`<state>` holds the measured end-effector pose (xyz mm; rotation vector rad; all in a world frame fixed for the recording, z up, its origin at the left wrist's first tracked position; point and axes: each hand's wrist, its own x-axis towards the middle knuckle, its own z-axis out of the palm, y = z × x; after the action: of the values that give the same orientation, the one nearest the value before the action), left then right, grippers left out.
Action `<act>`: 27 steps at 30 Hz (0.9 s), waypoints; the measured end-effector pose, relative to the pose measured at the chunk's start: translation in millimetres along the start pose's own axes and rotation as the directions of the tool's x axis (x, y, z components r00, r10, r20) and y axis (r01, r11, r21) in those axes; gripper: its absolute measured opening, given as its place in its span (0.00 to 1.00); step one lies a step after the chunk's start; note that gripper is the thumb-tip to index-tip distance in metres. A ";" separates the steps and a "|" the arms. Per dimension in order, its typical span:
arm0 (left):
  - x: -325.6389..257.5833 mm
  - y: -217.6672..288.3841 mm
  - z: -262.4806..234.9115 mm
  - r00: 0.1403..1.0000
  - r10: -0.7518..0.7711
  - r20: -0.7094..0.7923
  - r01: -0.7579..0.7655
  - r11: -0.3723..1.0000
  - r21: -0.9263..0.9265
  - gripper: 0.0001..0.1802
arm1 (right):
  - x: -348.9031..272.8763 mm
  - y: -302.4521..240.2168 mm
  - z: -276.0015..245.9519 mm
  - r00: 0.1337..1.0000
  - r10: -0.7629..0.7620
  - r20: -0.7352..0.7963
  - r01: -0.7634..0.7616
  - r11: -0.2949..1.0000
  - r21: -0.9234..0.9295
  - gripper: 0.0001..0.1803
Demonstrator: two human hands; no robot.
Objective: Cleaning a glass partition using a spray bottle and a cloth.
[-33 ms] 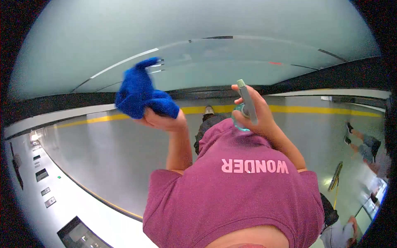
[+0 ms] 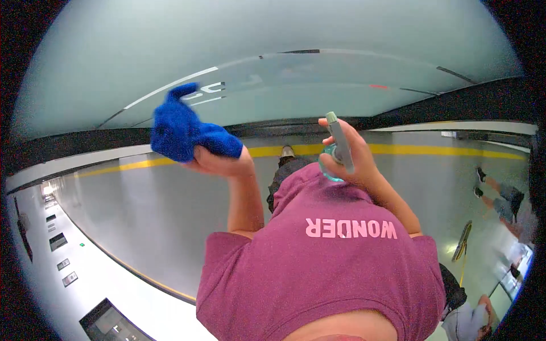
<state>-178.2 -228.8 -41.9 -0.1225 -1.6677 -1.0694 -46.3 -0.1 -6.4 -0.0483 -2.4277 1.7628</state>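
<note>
My left hand (image 2: 219, 162) grips a bunched blue cloth (image 2: 175, 129), blurred by motion, raised in front of a large greyish-green glass panel (image 2: 273, 79). Whether the cloth touches the glass I cannot tell. A spray bottle (image 2: 343, 149) with a grey trigger head and pale green nozzle is in my right hand (image 2: 358, 150), upright in front of my chest. Its clear teal body is partly hidden by the fingers and palm. The nozzle points toward the panel.
A dark frame edge (image 2: 449, 102) runs under the glass. Below lies a grey floor (image 2: 136, 199) with a yellow stripe (image 2: 267, 151). A white wall with framed dark panels (image 2: 114, 321) stands at left. At far right are other people (image 2: 506, 199) and a yellow-handled mop (image 2: 463, 241).
My left hand and the blue cloth have shifted a little to the left, baring more white marking on the glass. The right hand with the spray bottle has barely moved.
</note>
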 end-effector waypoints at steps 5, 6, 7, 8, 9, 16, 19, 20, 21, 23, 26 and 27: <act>-17.9 16.2 87.6 0.979 -0.026 0.201 0.035 0.999 -0.040 0.26 | -15.9 5.5 1.8 0.999 -0.026 -0.020 0.023 0.989 -0.144 0.35; -33.1 20.1 104.0 0.944 0.243 0.225 -0.247 0.969 -0.012 0.25 | -18.6 7.5 1.5 0.998 -0.044 -0.045 0.039 0.994 -0.102 0.35; -45.0 33.6 118.6 0.908 0.304 0.287 -0.329 0.943 0.042 0.27 | -18.0 6.7 0.0 0.995 -0.064 -0.071 0.060 0.996 -0.061 0.35; -57.9 45.3 127.2 0.865 0.355 0.356 -0.410 0.907 0.091 0.29 | -20.7 5.1 0.3 0.995 -0.063 -0.071 0.059 0.996 -0.062 0.35; -64.4 54.2 133.0 0.865 0.354 0.354 -0.410 0.907 0.094 0.29 | -22.9 1.4 0.3 0.995 -0.059 -0.079 0.054 0.997 -0.063 0.35; -52.0 80.7 143.7 0.547 0.527 0.650 -0.312 0.849 -0.426 0.15 | -31.8 -3.8 3.6 0.992 0.107 -0.062 -0.108 0.994 -0.007 0.33; -36.3 48.1 131.1 0.473 0.431 0.768 -0.362 0.890 -0.276 0.15 | -24.1 6.6 6.1 0.998 -0.059 -0.003 0.058 0.991 -0.122 0.33; -29.7 36.8 125.4 0.401 0.258 0.879 -0.295 0.945 -0.143 0.20 | -22.2 10.8 7.6 0.998 -0.055 -0.007 0.054 0.991 -0.124 0.33; -19.4 22.3 117.5 0.311 0.073 0.947 -0.245 0.970 0.006 0.25 | -20.0 13.2 11.0 0.992 -0.129 -0.001 0.128 0.983 -0.131 0.33; -19.0 -66.5 103.1 0.629 0.636 0.446 -0.767 0.602 0.223 0.34 | -16.6 9.5 18.1 0.976 -0.214 0.024 0.215 0.968 -0.129 0.33; 12.9 -89.3 87.1 0.951 0.146 0.271 -0.211 0.950 0.231 0.36 | -14.8 9.9 16.3 0.963 -0.268 0.041 0.271 0.946 -0.179 0.32; 24.3 -114.2 80.5 0.959 0.190 0.210 -0.246 0.925 0.289 0.38 | -15.3 8.2 16.7 0.963 -0.267 0.047 0.271 0.942 -0.198 0.32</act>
<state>-310.7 -250.5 -87.7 -0.1973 -1.9144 -0.6300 -33.9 -14.9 -20.7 0.2681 -2.4784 1.4038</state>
